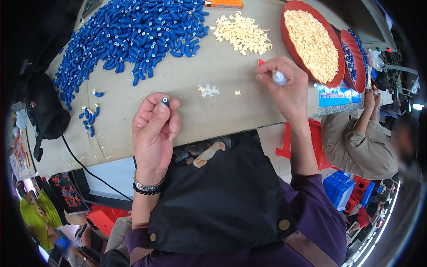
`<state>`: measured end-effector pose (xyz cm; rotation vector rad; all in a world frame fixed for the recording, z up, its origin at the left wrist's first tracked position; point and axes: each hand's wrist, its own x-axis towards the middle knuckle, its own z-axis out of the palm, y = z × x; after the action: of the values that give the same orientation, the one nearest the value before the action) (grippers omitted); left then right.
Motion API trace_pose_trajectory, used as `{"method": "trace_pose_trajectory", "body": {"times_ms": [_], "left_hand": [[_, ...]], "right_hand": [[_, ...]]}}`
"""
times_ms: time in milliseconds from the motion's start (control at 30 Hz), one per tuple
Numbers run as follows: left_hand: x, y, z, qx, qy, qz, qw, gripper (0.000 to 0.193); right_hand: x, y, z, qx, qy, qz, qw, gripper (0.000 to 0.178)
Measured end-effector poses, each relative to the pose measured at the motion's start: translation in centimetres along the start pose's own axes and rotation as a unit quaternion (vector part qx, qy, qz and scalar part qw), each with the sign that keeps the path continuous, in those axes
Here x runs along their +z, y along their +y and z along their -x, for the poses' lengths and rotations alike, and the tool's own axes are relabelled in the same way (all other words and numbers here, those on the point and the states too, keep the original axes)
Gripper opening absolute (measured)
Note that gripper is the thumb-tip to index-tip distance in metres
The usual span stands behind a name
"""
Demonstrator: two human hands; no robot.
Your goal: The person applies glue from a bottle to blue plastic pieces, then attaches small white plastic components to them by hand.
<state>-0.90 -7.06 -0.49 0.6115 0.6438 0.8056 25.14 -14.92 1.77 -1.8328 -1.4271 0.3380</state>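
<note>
Between thumb and fingertips, my left hand [155, 115] pinches a small blue curved piece [165, 100], its round white end facing up. My right hand [287, 86], over the table to the right, is closed around a small whitish bottle [279, 78]; a red corner [260, 62] shows beside its fingertips. On the table between the hands are a white dried smear [207, 91] and one cream-coloured piece [237, 93]. Left of my left hand lie several blue pieces with cream tips [91, 116].
A large heap of blue pieces [133, 35] covers the far left. Beyond my right hand are a pile of cream pieces [242, 32], an orange box [223, 3] and a red scalloped tray [340, 58]. A black cable [80, 160] crosses the left edge; another person [356, 142] sits at right.
</note>
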Motion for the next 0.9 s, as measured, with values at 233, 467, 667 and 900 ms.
{"method": "trace_pose_trajectory", "body": {"times_ms": [233, 467, 667, 900], "left_hand": [[0.1, -0.1, -0.2, -0.002, -0.006, 0.001, 1.000, 0.014], [0.1, -0.1, -0.3, -0.005, -0.004, 0.010, 1.000, 0.015], [0.1, 0.2, -0.1, -0.006, 0.007, 0.009, 1.000, 0.014], [0.4, 0.0, -0.1, -0.002, 0.014, 0.012, 1.000, 0.014]], "right_hand": [[0.4, 0.6, -3.1, -0.048, 0.051, 0.101, 0.992, 0.014], [1.1, 0.2, -4.8, -0.061, -0.023, 0.204, 0.977, 0.016], [1.9, 0.3, -5.0, -0.117, -0.009, 0.230, 0.966, 0.009], [2.3, -1.6, -4.1, -0.008, 0.025, 0.008, 1.000, 0.006]]}}
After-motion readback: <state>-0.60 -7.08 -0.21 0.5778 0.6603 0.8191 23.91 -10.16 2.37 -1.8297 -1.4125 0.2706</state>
